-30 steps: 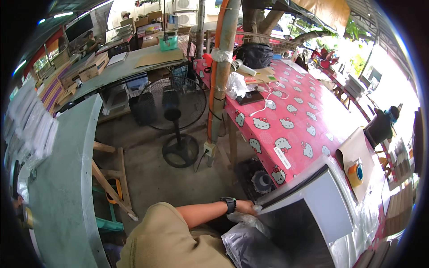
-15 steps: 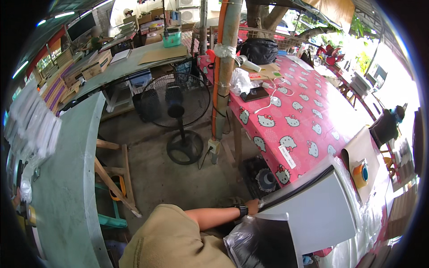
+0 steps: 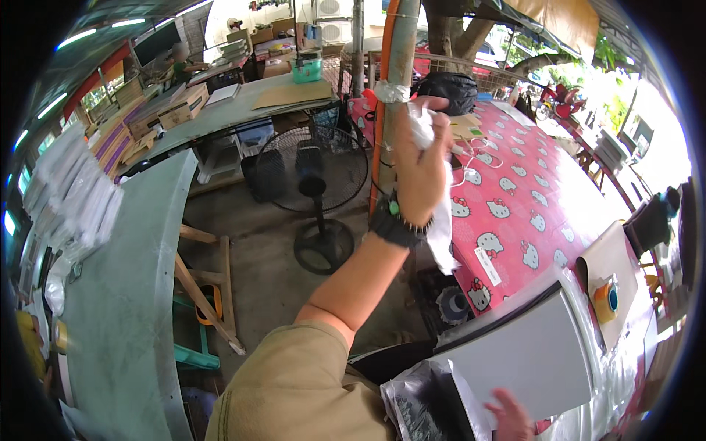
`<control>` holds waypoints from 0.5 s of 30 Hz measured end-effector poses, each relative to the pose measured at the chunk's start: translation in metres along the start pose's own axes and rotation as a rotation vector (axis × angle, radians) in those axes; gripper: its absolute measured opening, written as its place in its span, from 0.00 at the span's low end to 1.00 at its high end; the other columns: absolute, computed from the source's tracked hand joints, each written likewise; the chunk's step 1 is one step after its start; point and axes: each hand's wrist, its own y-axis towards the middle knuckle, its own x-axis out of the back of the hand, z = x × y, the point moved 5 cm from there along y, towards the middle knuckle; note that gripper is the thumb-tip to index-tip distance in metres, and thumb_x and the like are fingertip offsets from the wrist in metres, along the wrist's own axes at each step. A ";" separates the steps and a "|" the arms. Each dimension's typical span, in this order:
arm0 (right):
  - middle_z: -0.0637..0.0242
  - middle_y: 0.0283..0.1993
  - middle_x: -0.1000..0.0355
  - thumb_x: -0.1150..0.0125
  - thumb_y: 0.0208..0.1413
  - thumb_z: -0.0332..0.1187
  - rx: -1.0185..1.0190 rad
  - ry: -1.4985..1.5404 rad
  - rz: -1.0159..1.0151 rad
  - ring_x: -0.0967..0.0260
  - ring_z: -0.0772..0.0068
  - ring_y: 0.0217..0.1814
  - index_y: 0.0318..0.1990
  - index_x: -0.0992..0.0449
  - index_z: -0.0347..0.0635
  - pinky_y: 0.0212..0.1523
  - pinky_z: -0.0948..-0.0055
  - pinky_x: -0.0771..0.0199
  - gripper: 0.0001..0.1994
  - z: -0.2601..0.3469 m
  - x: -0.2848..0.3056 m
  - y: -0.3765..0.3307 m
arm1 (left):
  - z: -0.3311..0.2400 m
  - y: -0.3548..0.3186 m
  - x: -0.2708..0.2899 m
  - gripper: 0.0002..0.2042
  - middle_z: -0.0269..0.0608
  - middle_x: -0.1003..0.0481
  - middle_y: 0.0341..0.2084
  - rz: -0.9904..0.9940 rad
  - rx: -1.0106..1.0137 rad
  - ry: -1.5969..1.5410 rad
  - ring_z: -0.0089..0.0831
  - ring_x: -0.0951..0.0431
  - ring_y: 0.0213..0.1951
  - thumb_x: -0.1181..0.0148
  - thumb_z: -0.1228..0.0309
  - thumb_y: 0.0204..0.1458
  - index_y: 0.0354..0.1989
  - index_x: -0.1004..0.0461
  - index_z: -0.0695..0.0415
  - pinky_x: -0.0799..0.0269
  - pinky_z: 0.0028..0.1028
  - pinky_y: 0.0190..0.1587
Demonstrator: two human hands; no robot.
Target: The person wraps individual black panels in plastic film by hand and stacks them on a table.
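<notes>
My left hand (image 3: 425, 173), raised in front of the orange-striped pole, is closed round a crumpled white rag-like piece (image 3: 441, 246) that hangs below the palm. Whether it is cloth or thin plastic I cannot make out. A dark watch sits on that wrist. Low on the right, my right hand (image 3: 507, 417) shows spread fingers, slightly blurred, at the lower edge of a flat pale grey panel (image 3: 526, 349). Clear plastic wrap (image 3: 562, 283) lies round the panel's far edge. Close to my body is a dark piece in clear plastic (image 3: 426, 404), beside the panel.
The pink cartoon-print table (image 3: 515, 213) stands to the right, with a tape roll (image 3: 606, 301) on brown paper. A black standing fan (image 3: 312, 184) is ahead. At left, a grey-green table (image 3: 125, 294) bears stacked plastic-wrapped sheets (image 3: 70, 191). A person sits far back.
My left hand has left the panel's edge and risen to the pole, now gripping the white piece that lay on the pink table. My right hand has come into view.
</notes>
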 end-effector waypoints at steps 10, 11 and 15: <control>0.57 0.33 0.35 0.47 0.44 0.36 -0.858 -0.543 -0.102 0.37 0.67 0.37 0.41 0.32 0.35 0.39 0.69 0.37 0.17 -0.233 0.044 -0.057 | -0.018 -0.138 -0.085 0.13 0.25 0.40 0.15 0.864 0.910 -0.722 0.12 0.40 0.17 0.52 0.62 0.53 0.41 0.38 0.58 0.47 0.13 0.17; 0.58 0.31 0.33 0.46 0.44 0.35 -0.869 -0.582 -0.109 0.36 0.68 0.35 0.40 0.31 0.35 0.37 0.70 0.36 0.16 -0.230 0.050 -0.056 | -0.015 -0.156 -0.095 0.12 0.25 0.41 0.15 1.015 0.944 -0.716 0.11 0.40 0.17 0.54 0.63 0.54 0.41 0.38 0.58 0.47 0.13 0.18; 0.65 0.23 0.32 0.47 0.46 0.30 -0.472 -1.093 -0.077 0.35 0.75 0.27 0.34 0.28 0.37 0.33 0.74 0.35 0.09 -0.147 0.084 -0.021 | -0.019 -0.204 -0.117 0.17 0.32 0.36 0.21 1.323 0.905 -0.571 0.18 0.38 0.23 0.59 0.58 0.56 0.44 0.40 0.60 0.41 0.18 0.27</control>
